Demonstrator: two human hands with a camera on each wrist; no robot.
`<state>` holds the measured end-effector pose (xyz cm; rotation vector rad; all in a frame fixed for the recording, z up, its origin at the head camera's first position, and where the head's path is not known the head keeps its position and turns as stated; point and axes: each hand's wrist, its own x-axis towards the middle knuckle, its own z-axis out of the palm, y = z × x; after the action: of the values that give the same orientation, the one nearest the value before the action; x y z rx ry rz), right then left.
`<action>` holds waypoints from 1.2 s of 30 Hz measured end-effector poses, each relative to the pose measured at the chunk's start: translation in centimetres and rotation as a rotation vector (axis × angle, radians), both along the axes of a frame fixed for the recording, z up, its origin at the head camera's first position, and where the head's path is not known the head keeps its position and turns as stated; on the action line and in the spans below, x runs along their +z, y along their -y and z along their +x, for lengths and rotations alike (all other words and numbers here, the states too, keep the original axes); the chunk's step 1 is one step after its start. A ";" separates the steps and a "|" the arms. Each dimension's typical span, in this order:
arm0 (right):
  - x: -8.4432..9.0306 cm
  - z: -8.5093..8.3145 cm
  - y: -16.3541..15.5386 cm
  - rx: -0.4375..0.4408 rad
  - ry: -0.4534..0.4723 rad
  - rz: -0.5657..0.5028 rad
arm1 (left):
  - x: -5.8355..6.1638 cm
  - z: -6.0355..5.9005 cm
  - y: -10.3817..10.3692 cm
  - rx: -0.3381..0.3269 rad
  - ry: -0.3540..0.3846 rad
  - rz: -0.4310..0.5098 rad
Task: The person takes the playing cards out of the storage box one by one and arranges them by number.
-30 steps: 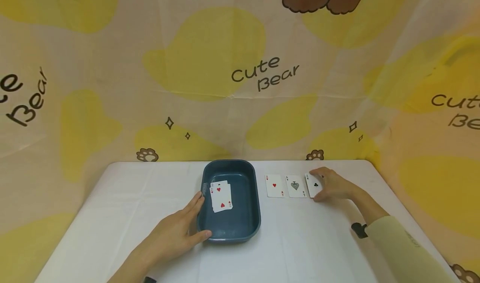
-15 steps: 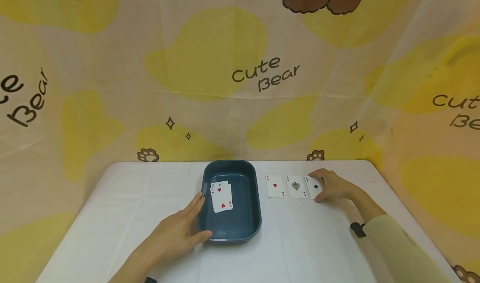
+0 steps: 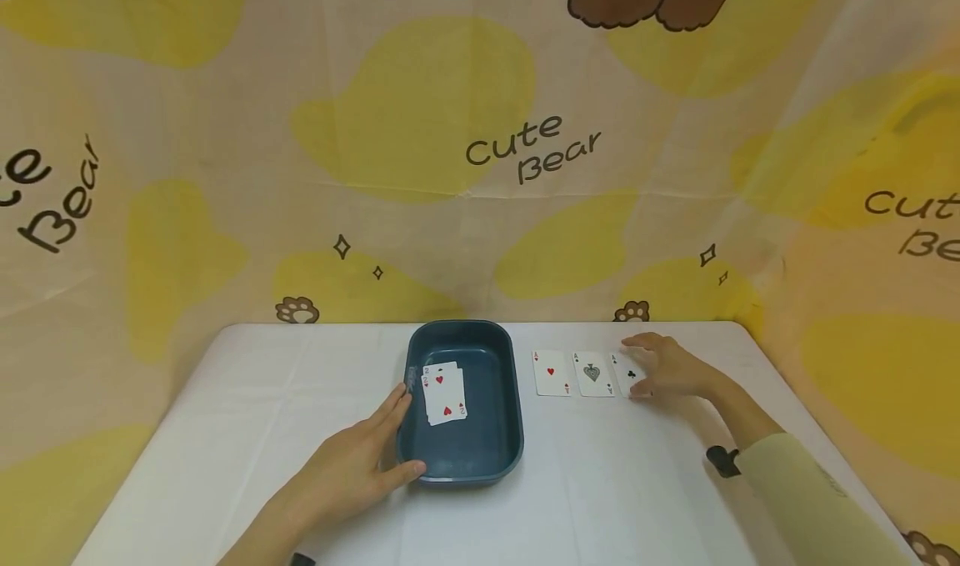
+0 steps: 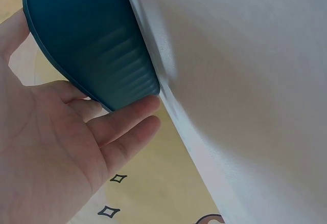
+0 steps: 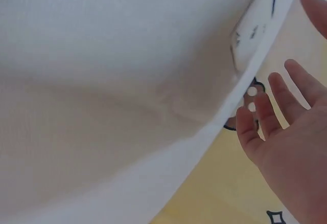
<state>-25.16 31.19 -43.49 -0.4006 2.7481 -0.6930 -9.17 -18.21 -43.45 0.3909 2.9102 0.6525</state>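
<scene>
In the head view my left hand (image 3: 348, 466) rests along the left side of a dark blue tray (image 3: 480, 458), thumb at its near left corner. Its fairly straight fingers touch the tray's outer wall (image 4: 102, 55) in the left wrist view. A small stack of playing cards lies inside, a two of hearts (image 3: 445, 393) on top. To the tray's right, an ace of hearts (image 3: 551, 373), an ace of spades (image 3: 593, 374) and an ace of clubs (image 3: 627, 373) lie in a row. My right hand (image 3: 671, 368) hovers over the ace of clubs, fingers spread and partly covering it.
A white-covered table (image 3: 570, 499) carries everything. Behind it hangs a yellow and beige cloth (image 3: 420, 116) printed with bears and lettering, which also closes off both sides. The tray's rim (image 3: 517, 399) stands between the stack and the row of aces.
My right hand has set the ace of clubs down beside the ace of spades and let go, its fingers spreading and lifting slightly. My left hand stays at the tray.
</scene>
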 end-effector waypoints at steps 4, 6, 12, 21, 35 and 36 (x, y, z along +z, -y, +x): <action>1.1 0.6 0.0 -0.013 -0.011 -0.087 | 0.0 0.0 0.1 0.001 0.001 0.000; 1.6 0.9 0.1 -0.003 -0.026 -0.115 | 0.0 0.0 0.1 0.000 0.001 0.002; 2.5 1.5 0.6 0.026 -0.060 -0.150 | 0.0 0.0 0.1 -0.005 0.001 0.010; 4.0 2.7 2.4 0.019 -0.121 -0.181 | 0.2 0.1 0.2 -0.012 0.008 0.021; 4.5 3.1 4.5 0.094 -0.240 -0.282 | 0.2 0.1 0.1 -0.009 0.001 0.013; 4.5 3.1 4.6 0.096 -0.242 -0.287 | 0.2 0.1 0.1 -0.011 0.002 0.015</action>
<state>-22.09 26.57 -39.01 -0.7164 2.8306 -1.0830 -9.03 -18.30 -43.20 0.4074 2.9009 0.6734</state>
